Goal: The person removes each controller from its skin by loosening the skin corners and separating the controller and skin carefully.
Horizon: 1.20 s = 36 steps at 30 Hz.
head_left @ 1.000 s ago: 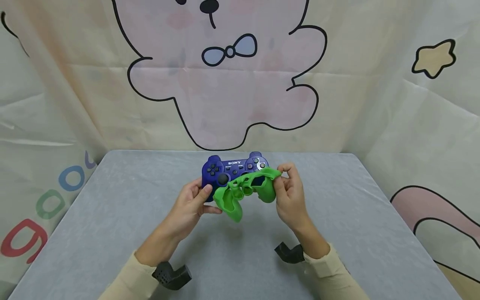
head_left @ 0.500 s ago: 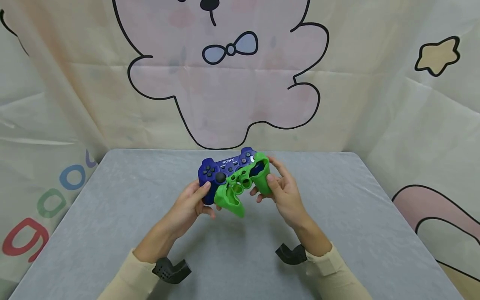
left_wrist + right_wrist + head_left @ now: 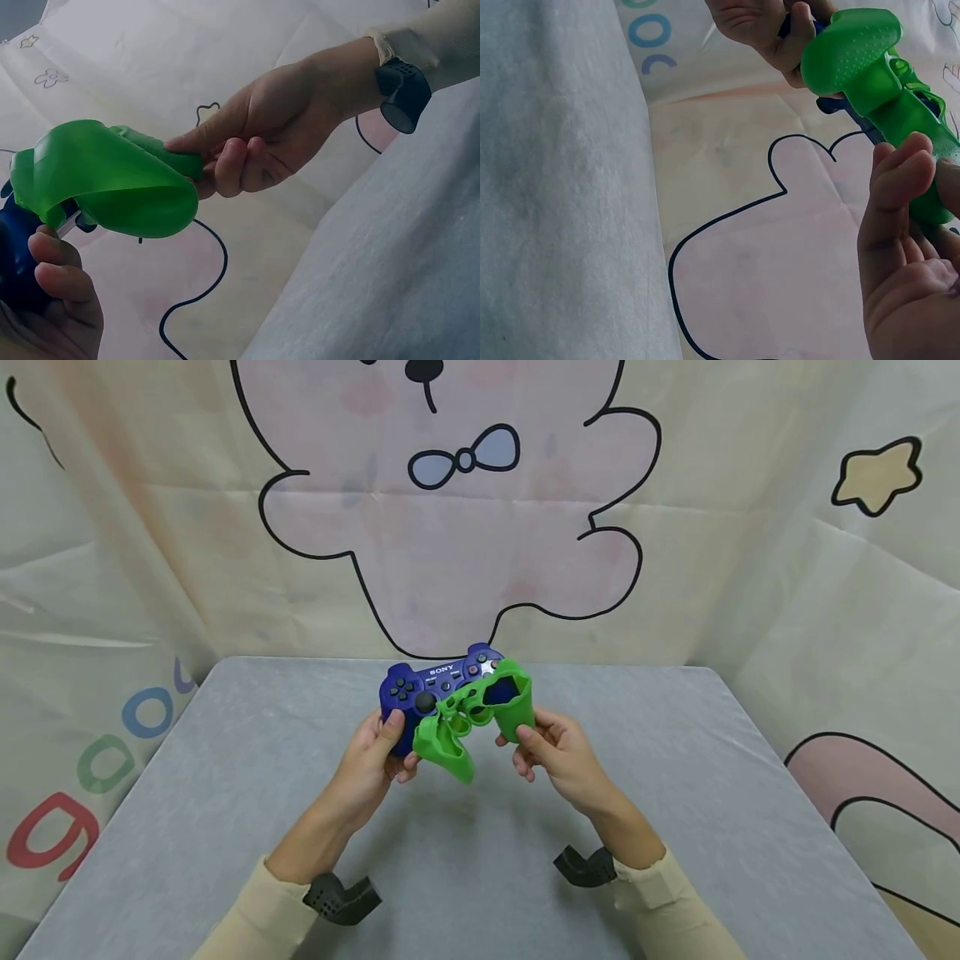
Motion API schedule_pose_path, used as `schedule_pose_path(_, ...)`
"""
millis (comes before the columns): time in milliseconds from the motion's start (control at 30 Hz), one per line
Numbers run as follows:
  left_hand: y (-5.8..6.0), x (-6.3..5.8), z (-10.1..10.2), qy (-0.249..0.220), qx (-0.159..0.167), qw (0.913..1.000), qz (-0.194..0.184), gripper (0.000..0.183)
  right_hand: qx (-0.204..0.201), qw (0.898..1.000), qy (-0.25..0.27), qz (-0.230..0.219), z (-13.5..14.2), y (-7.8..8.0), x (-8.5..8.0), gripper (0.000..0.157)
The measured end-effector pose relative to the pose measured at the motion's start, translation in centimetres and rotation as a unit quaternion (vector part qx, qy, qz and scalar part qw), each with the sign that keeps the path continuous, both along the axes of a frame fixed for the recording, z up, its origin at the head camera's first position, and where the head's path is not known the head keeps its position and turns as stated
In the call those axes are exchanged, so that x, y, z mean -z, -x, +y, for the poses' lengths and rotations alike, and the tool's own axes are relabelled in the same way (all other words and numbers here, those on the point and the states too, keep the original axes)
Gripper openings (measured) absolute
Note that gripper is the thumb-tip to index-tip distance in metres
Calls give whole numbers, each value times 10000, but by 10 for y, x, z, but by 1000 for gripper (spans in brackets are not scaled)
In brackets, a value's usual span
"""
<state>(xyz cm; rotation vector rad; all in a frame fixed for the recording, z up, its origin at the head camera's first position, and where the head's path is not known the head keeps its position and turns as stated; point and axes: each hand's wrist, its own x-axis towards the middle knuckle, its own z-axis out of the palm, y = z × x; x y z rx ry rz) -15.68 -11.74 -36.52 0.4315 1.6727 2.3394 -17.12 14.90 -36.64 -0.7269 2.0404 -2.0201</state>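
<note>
A blue Sony game controller (image 3: 447, 677) is held above the table, its left grip in my left hand (image 3: 369, 762) with the thumb on the front. Part of a green rubbery controller cover (image 3: 442, 747) lies over the controller's right side, while its left half hangs loose below. My right hand (image 3: 564, 758) pinches the lower end of the cover's right grip pocket between thumb and fingers. In the left wrist view the cover's hanging pocket (image 3: 124, 180) bulges toward the camera. The right wrist view shows the cover's dotted grip texture (image 3: 859, 49); the controller is mostly hidden behind it.
A grey cloth-covered table (image 3: 225, 777) lies beneath both hands. Behind it hangs a printed fabric backdrop (image 3: 480, 560), with side curtains left and right. Black wrist-worn devices sit on the left cuff (image 3: 341, 900) and right cuff (image 3: 587, 867).
The controller and cover have shifted left and slightly up. My right hand has moved from the cover's upper right edge down to its right grip pocket, which now stands more upright.
</note>
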Motion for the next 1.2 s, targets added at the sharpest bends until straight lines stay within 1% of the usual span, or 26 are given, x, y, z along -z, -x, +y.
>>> schedule_pose_path(200, 0, 0, 0, -55, -145, 9999, -4, 35, 47, 9999, -85, -31, 1, -1, 0, 30)
schedule_pose_path(400, -2, 1, 0, -36, -301, 9995, -81, 38, 16, 9999, -90, 87, -1, -2, 0, 26)
schedule_pose_path(533, -2, 1, 1, -14, -385, 9992, -72, 39, 11, 9997, -188, 124, -1, -2, -1, 24)
schedule_pose_path(600, -2, 1, 1, 1, -358, 9994, -27, 39, 36, 9995, -276, 142, 0, -2, 0, 24)
schedule_pose_path(667, -1, 2, 2, 35, -253, 9997, 64, 39, 75, 9994, -310, 135, 0, -1, -1, 26)
schedule_pose_path(767, 0, 3, 4, 91, -108, 9997, 184, 37, 136, 9995, -253, 157, 2, 0, -1, 29)
schedule_pose_path(833, 1, 4, 6, 127, -86, 9996, 228, 35, 153, 9996, -171, 176, 2, 0, -1, 30)
schedule_pose_path(933, 1, 4, 7, 233, -218, 9991, 282, 34, 185, 9994, -148, 261, 4, 1, 0, 29)
schedule_pose_path(1067, 0, 4, 8, 441, -455, 9973, 377, 34, 373, 9981, -252, 409, 3, 2, 1, 27)
schedule_pose_path(1133, 0, 4, 7, 431, -477, 9974, 334, 34, 456, 9974, -273, 478, 3, 2, 0, 26)
schedule_pose_path(1200, 1, 5, 6, 290, -401, 9986, 184, 36, 454, 9975, -211, 495, 2, 2, 0, 26)
